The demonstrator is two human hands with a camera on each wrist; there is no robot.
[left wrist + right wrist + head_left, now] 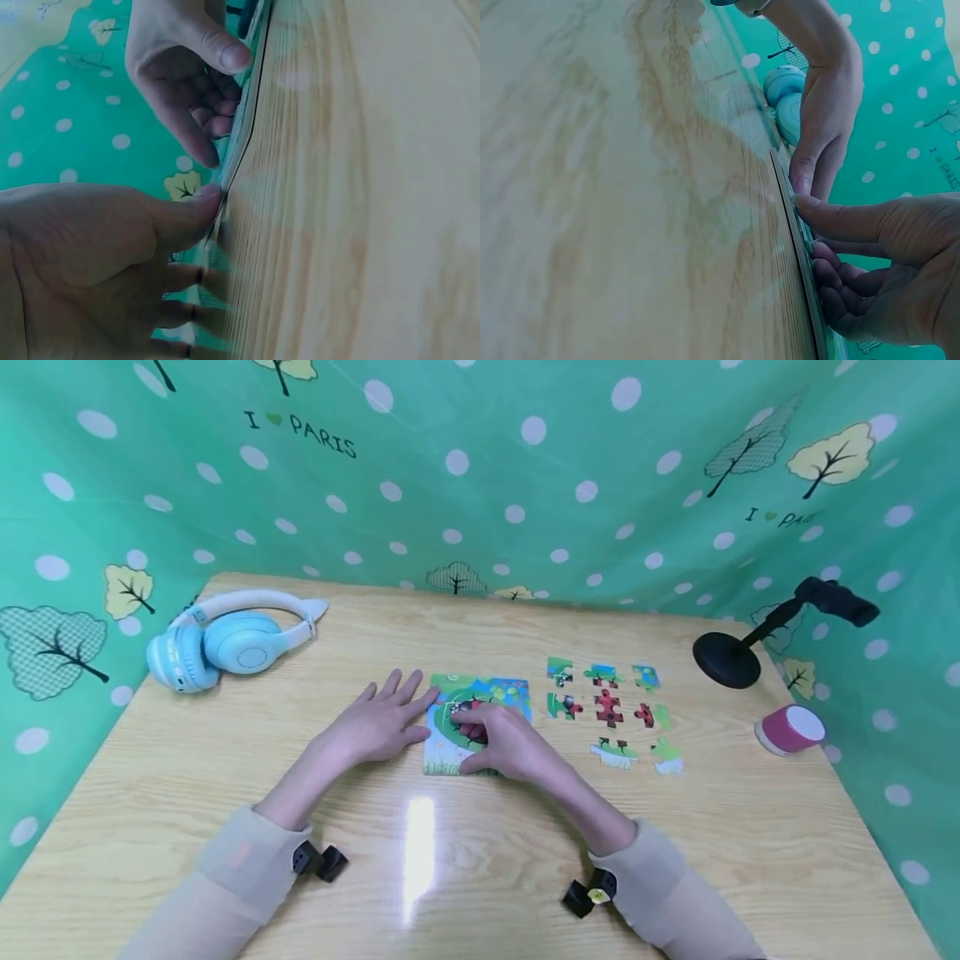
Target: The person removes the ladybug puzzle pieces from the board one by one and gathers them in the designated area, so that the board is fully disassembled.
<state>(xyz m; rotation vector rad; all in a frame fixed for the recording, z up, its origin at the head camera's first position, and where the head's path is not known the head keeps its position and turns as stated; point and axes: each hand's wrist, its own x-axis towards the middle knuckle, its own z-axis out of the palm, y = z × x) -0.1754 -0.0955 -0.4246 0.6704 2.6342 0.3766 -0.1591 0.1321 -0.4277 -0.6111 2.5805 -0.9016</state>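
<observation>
A square picture board (442,756) with a ladybug on a green leaf lies flat at the middle of the table. My left hand (378,722) lies at its left side, fingers spread and the thumb (196,214) at the board's edge. Over the board is my right hand (506,743). Its index finger points down onto the picture, the thumb (840,217) rests near the front edge, and the other fingers are curled under the palm. No piece shows between its fingers. Right of the board lie several loose jigsaw pieces in rows, among them a red piece (608,708).
Blue headphones (243,639) lie at the back left of the wooden table (480,893). At the right stand a black stand (727,660) and a pink cup-like object (791,729). A green dotted cloth (480,510) hangs behind the table.
</observation>
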